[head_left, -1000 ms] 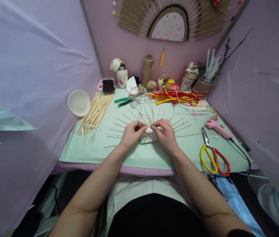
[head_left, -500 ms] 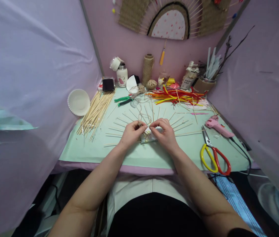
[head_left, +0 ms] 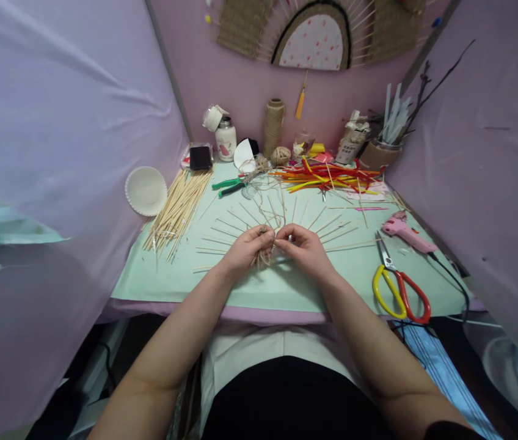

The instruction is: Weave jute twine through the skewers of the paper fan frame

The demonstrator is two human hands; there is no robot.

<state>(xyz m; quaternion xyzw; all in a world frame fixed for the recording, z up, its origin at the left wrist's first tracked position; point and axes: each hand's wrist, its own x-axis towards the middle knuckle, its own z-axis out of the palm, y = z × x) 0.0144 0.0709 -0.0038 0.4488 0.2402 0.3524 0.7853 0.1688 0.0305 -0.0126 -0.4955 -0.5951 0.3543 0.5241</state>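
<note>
My left hand (head_left: 250, 247) is closed on a small bundle of brown twine (head_left: 264, 256), whose loose loops hang below the fingers. Close beside it, my right hand (head_left: 302, 245) pinches the twine between thumb and forefinger. From under the hands a loop of the same twine runs up onto the table. Thin wooden sticks (head_left: 228, 230) fan out on both sides and behind the hands like rays. The hands cover the middle of the fan, so where the sticks meet is hidden.
Scissors (head_left: 388, 269) with yellow and red handles and a pink glue gun (head_left: 408, 232) lie at right. A pile of sticks (head_left: 179, 211) and a white paper plate (head_left: 146, 191) are at left. Pliers (head_left: 229, 185), a twine spool (head_left: 274, 128) and red-yellow pipe cleaners (head_left: 327, 177) sit behind.
Both hands have turned and drawn slightly lower. The twine bundle now hangs in plain view below the left fingers, and the pale patterned piece under the hands is mostly covered.
</note>
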